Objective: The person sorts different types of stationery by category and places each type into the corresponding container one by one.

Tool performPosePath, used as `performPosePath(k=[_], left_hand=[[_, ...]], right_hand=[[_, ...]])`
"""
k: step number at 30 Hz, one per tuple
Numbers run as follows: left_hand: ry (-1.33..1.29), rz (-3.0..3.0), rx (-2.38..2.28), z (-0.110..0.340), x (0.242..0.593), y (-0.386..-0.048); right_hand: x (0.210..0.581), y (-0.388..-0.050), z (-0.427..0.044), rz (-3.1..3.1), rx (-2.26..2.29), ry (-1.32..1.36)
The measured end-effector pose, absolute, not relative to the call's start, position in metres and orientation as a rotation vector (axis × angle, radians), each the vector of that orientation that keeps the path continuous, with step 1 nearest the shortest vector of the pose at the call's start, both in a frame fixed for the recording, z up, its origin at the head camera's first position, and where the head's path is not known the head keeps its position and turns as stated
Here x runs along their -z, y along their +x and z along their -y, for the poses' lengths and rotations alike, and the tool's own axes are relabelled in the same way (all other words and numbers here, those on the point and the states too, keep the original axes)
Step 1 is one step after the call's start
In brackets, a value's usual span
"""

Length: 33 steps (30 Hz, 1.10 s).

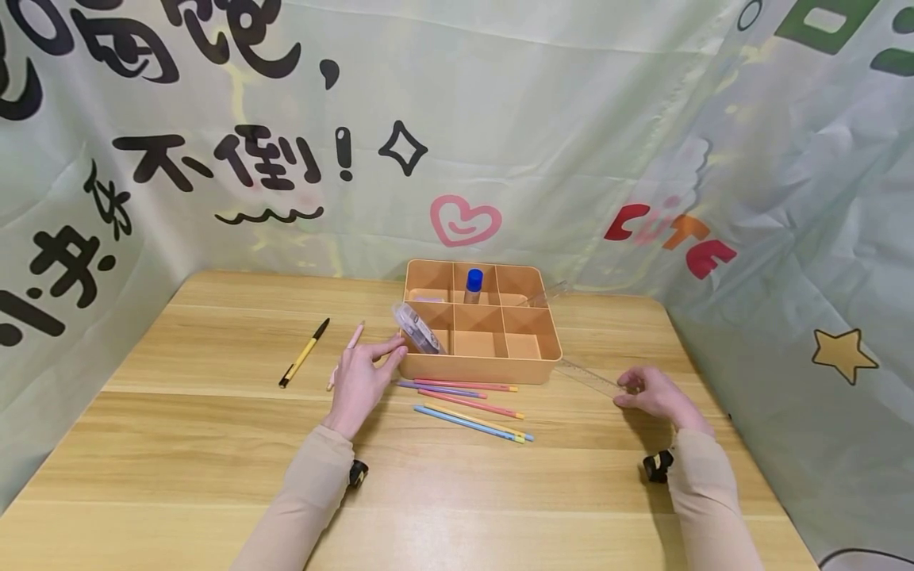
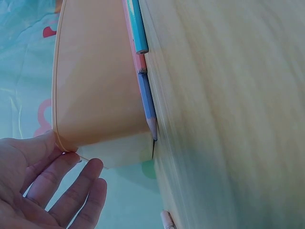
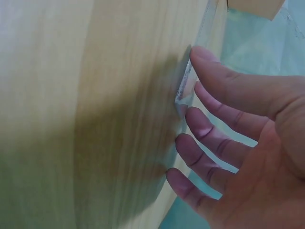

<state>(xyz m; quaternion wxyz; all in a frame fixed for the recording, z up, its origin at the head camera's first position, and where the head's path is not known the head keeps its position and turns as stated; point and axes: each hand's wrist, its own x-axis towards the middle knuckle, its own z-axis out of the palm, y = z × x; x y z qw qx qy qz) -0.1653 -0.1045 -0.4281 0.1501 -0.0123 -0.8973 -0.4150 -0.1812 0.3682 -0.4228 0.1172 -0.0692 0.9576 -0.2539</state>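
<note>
Toward the far edge of the table (image 1: 178, 460), a tan divided box (image 1: 477, 369) already holds a blue-capped stick (image 1: 473, 287) and a tilted clear case (image 1: 420, 329), the left hand (image 1: 357, 382) pinching its left rim. Near its right side, the right hand (image 1: 655, 394) pinches a clear ruler (image 1: 589, 375); 5 pencils (image 1: 471, 404) and 2 pens (image 1: 304, 353) lie outside, so the work looks only partway along.

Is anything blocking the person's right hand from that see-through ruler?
Nothing visible. The right hand pinches the clear ruler at one end, between thumb and fingers; the ruler runs from there toward the orange box's front right corner.
</note>
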Motion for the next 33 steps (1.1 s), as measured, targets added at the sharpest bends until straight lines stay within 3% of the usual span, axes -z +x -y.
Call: performPosePath(k=[33], left_hand=[[-0.064,2.563,1.203,0.106,0.429,-0.166]], right_hand=[[0.434,-0.172,-0.372,-2.849,0.883,-0.112]])
